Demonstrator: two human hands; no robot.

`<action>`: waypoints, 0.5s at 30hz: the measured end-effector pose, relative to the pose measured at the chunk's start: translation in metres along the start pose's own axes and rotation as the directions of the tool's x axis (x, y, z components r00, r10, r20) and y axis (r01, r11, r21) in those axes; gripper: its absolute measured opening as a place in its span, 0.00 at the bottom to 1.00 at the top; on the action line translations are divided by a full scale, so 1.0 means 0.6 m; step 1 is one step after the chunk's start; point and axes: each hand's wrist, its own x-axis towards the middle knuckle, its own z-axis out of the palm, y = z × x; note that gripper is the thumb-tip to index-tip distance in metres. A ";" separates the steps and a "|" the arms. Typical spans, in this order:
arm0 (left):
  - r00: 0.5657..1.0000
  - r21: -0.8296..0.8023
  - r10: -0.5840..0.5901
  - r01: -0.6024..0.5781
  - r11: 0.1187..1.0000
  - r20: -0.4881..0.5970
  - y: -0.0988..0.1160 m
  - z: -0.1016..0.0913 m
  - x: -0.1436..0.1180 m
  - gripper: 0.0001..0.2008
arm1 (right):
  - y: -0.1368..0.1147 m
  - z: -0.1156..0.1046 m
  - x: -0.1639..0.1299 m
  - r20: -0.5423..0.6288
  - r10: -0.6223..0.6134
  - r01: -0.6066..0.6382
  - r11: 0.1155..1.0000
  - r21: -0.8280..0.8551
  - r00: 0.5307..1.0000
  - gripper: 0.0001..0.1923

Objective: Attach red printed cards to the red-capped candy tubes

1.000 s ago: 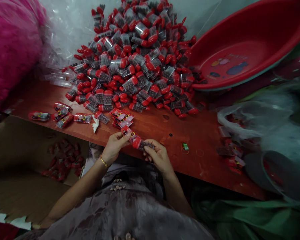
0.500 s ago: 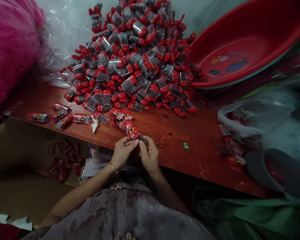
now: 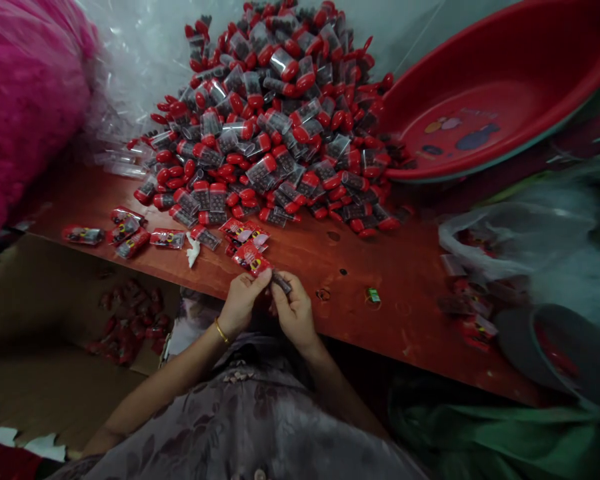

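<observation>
My left grip [image 3: 241,301] pinches a red packet [image 3: 251,259]; my right grip [image 3: 293,308] pinches a tube [image 3: 281,283] pointing far-left toward it.

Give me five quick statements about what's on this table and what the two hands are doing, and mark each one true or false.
1. Both hands hold one small red-capped container at the table's near edge. True: the left hand and right hand pinch the container between them.
2. The red basin is full of containers. False: the red basin shows only its printed bottom.
3. A big pile of red-capped containers lies behind the hands. True: the pile covers the far part of the table.
4. The left wrist is bare. False: it wears a gold bangle.
5. Red printed packets lie on the table just beyond the left hand. True: the packets.
</observation>
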 end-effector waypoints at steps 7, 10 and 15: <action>1.000 0.032 0.006 -0.005 0.999 -0.009 0.024 -0.009 -0.001 0.17 | 0.001 0.001 -0.005 0.117 0.053 -0.080 0.966 0.245 0.992 0.13; 0.998 0.081 -0.046 0.044 0.996 0.035 0.023 -0.007 -0.012 0.17 | -0.002 0.001 -0.009 0.073 0.083 -0.100 0.957 0.272 0.994 0.12; 0.992 0.171 -0.102 0.088 0.981 0.076 0.029 -0.001 -0.016 0.18 | -0.013 0.001 -0.010 0.038 0.111 -0.117 0.917 0.380 0.993 0.14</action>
